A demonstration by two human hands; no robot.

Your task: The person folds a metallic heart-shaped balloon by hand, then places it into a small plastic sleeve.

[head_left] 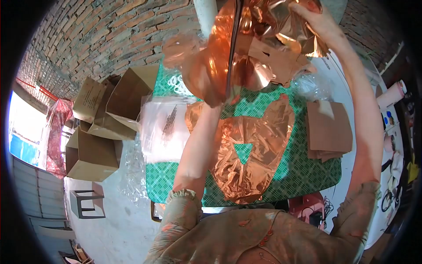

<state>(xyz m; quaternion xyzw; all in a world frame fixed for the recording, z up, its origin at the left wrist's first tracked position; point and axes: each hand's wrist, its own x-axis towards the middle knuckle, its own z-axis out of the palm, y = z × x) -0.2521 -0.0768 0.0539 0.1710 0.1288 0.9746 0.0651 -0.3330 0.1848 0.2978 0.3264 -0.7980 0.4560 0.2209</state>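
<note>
A large, shiny copper-coloured foil piece (211,66) is held up over the far part of the green checked table (167,178). My right hand (313,16) grips its upper right part at the top of the view. My left forearm reaches up to the foil's lower edge, and the foil hides that hand and its fingers. Nearer to me, another copper foil piece (257,176) lies flat, with two ear-like points and a triangular hole through which the green cloth shows.
Clear plastic bags (160,127) lie left of the flat foil. Brown cardboard sheets (329,127) are stacked at the right. Open cardboard boxes (94,154) stand at the left, with a small grey stool (88,204) on the floor. Crumpled clear plastic (312,86) sits behind the sheets.
</note>
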